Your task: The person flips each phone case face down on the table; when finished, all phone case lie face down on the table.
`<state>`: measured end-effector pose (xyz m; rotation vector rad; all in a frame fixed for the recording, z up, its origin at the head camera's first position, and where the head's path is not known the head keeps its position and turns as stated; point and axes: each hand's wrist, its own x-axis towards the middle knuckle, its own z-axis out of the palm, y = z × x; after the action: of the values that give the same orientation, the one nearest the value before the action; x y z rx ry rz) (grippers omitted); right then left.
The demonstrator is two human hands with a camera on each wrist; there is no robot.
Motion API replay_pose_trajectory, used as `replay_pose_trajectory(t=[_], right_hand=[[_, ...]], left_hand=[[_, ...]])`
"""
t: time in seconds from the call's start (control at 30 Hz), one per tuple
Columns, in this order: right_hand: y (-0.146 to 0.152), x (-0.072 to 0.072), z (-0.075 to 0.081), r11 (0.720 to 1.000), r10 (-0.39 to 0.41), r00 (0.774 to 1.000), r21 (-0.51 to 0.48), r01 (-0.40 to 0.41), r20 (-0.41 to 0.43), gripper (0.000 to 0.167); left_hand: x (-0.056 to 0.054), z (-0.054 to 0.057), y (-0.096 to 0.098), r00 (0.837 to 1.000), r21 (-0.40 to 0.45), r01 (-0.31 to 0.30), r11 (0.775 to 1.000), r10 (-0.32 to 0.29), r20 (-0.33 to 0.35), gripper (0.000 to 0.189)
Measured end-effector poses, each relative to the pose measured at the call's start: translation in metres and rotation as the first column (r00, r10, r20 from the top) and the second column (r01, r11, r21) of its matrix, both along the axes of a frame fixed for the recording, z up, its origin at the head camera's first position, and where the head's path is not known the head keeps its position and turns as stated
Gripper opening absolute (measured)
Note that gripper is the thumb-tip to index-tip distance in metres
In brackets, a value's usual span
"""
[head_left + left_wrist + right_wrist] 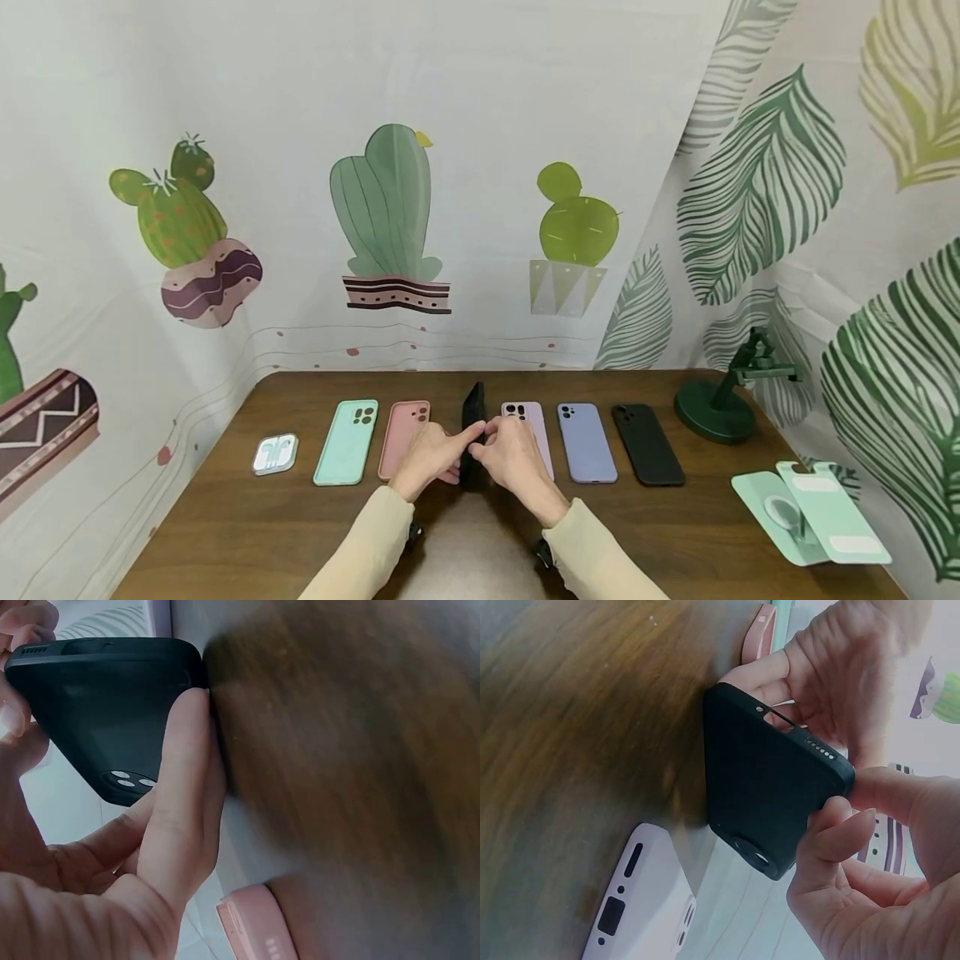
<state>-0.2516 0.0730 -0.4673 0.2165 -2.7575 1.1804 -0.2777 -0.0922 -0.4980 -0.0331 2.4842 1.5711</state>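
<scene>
An empty black phone case [472,417] stands on its long edge at the table's middle, between both hands. Its hollow inner side [112,705] faces left in the left wrist view, and light shows through the camera holes. My left hand [433,454] holds the case, with fingers along its lower edge and the thumb at the upper edge. With thumb and fingers, my right hand [513,450] pinches the upper edge near the speaker-slot end. The smooth outer back [772,772] shows in the right wrist view.
Left on the wooden table [225,533] lie boxed earphones [275,454], a mint case [347,442] and a pink case [401,433]. Rightward come a lilac case [536,425], a periwinkle case [587,446], another black case [648,446], a dark green stand [716,412] and a mint stand [832,512].
</scene>
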Motion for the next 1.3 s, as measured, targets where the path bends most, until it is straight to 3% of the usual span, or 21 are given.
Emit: replay_pose_trajectory(t=[0.17, 0.37, 0.63, 0.8, 0.83, 1.03, 1.1, 1.3], right_hand=[[-0.001, -0.001, -0.001, 1.0, 0.018, 1.0, -0.018, -0.018, -0.01, 0.023], [-0.003, -0.001, -0.005, 0.997, 0.067, 0.995, -0.031, -0.069, -0.074, 0.015], [-0.005, -0.002, -0.013, 0.994, 0.109, 0.994, -0.017, -0.109, -0.031, 0.018], [-0.004, -0.012, -0.036, 0.985, 0.168, 0.986, -0.032, -0.169, -0.02, 0.019], [-0.004, -0.017, -0.047, 0.983, 0.181, 0.983, -0.022, -0.181, -0.021, 0.02], [-0.004, -0.04, -0.089, 0.98, 0.194, 0.978, 0.033, -0.197, 0.079, 0.027], [-0.005, -0.042, -0.094, 0.979, 0.188, 0.977, 0.064, -0.195, 0.102, 0.031], [-0.008, -0.043, -0.1, 0.97, 0.193, 0.979, 0.14, -0.201, 0.066, 0.033]], left_hand=[[0.0, 0.0, -0.002, 1.0, 0.024, 0.011, 1.0, -0.011, 0.007, 0.075], [-0.001, -0.001, -0.006, 0.998, 0.1, 0.024, 0.995, -0.029, 0.055, 0.062], [-0.001, 0.004, -0.011, 0.998, 0.156, 0.024, 0.987, -0.033, 0.052, 0.054], [0.0, 0.008, -0.014, 1.0, 0.206, -0.005, 0.978, -0.001, 0.029, 0.039], [0.0, 0.008, -0.015, 1.0, 0.214, -0.013, 0.977, 0.01, 0.019, 0.036], [-0.001, 0.012, -0.019, 0.994, 0.226, -0.074, 0.971, 0.091, -0.066, 0.025], [-0.002, 0.013, -0.021, 0.989, 0.209, -0.094, 0.973, 0.116, -0.094, 0.022], [-0.001, 0.015, -0.027, 0.979, 0.113, -0.135, 0.984, 0.15, -0.138, 0.018]])
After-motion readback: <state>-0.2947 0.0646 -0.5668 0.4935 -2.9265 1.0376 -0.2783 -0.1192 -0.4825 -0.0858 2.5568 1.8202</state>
